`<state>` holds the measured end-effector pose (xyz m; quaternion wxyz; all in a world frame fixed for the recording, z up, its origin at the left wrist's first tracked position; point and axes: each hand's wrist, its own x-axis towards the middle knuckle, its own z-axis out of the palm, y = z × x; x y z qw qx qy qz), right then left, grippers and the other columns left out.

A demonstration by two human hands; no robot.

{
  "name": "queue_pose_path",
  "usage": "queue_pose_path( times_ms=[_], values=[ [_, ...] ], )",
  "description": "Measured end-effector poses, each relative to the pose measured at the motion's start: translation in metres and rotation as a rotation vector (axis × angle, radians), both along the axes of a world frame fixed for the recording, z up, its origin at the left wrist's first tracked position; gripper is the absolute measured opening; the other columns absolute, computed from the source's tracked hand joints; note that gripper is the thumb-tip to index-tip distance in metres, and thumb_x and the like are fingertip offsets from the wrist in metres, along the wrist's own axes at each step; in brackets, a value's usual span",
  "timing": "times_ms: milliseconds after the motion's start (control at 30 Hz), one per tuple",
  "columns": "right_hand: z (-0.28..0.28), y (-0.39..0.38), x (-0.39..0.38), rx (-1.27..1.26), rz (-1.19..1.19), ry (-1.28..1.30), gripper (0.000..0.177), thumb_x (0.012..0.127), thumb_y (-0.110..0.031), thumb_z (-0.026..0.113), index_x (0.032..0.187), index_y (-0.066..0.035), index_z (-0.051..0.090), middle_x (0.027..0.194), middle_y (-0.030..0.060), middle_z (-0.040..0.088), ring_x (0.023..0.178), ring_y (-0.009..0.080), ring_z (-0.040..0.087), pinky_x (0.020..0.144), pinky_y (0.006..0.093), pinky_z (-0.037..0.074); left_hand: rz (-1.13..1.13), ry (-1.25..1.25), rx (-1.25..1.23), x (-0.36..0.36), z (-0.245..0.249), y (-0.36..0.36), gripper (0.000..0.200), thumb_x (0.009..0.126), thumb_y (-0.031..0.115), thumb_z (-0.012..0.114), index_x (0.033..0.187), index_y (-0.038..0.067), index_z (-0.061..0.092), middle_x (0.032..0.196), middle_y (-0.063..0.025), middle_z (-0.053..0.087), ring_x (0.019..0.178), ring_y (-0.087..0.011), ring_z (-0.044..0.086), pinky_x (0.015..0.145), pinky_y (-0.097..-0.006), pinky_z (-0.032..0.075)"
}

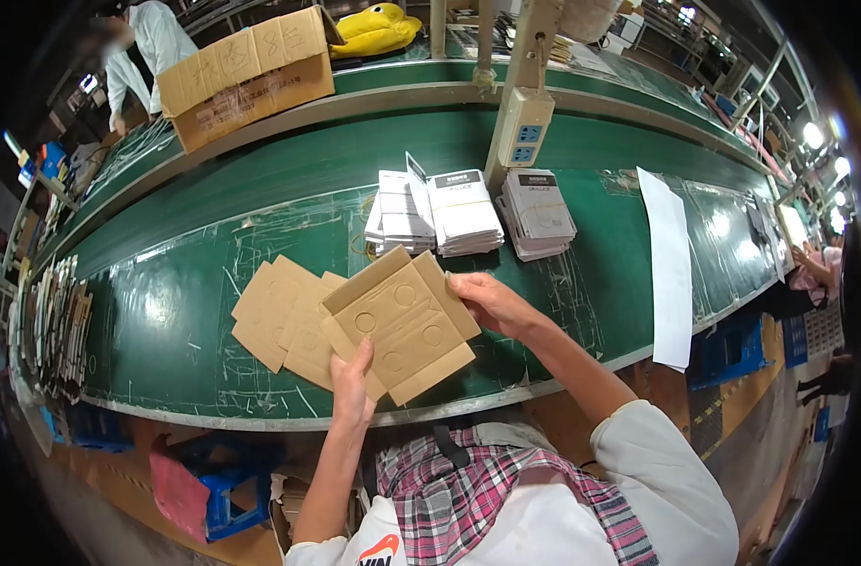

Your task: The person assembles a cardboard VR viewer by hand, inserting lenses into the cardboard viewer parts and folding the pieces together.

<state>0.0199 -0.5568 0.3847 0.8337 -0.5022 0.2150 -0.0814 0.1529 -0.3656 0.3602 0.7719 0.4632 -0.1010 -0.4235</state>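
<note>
A brown die-cut cardboard sheet (407,330) with round cut marks and creased edge flaps is held up between both hands over the bench's front edge. My left hand (353,377) grips its lower left side, thumb on top. At the upper right corner, my right hand (487,300) is closed on the flap. Beneath and to the left, more flat cardboard sheets (272,311) lie overlapping on the green bench. Beyond the sheet stand stacks of white printed booklets (463,215), one booklet partly raised.
Another booklet stack (539,215) stands by the post with a socket box (527,127). A long white paper strip (671,274) lies right. Upright cardboard pieces (58,330) crowd the left end. A carton (247,75) sits on the rear ledge; a person in white (152,47) is behind.
</note>
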Motion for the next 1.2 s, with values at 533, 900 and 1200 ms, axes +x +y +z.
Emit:
queue_pose_path(
  times_ms=[533,900,1200],
  values=[
    [0.019,-0.01,-0.007,-0.212,0.144,-0.175,0.056,0.084,-0.019,0.066,0.13,0.004,0.044,0.128,0.0145,0.05,0.118,0.0242,0.051,0.1,0.0339,0.042,-0.284,-1.815,-0.055,-0.011,0.084,0.016,0.034,0.08,0.009,0.062,0.113,0.005,0.057,0.119,-0.013,0.059,0.112,-0.0262,0.058,0.098,-0.0432,0.04],
    [0.01,-0.01,-0.01,-0.069,0.09,-0.056,0.044,0.09,-0.026,0.056,0.126,0.0,0.052,0.113,0.0085,0.059,0.098,0.012,0.056,0.083,0.0259,0.047,-0.332,-2.033,-0.082,-0.006,0.08,0.017,0.033,0.081,0.009,0.058,0.114,0.012,0.06,0.118,-0.0097,0.06,0.109,-0.025,0.058,0.097,-0.0416,0.04],
    [0.012,-0.007,-0.015,0.017,0.186,0.0,0.045,0.09,-0.02,0.059,0.13,-0.002,0.048,0.105,0.0072,0.06,0.09,0.0104,0.058,0.077,0.0238,0.049,-0.377,-2.075,-0.093,-0.005,0.071,0.017,0.036,0.083,0.012,0.054,0.119,0.011,0.059,0.122,-0.0088,0.057,0.112,-0.0212,0.055,0.096,-0.0384,0.041]
  ],
)
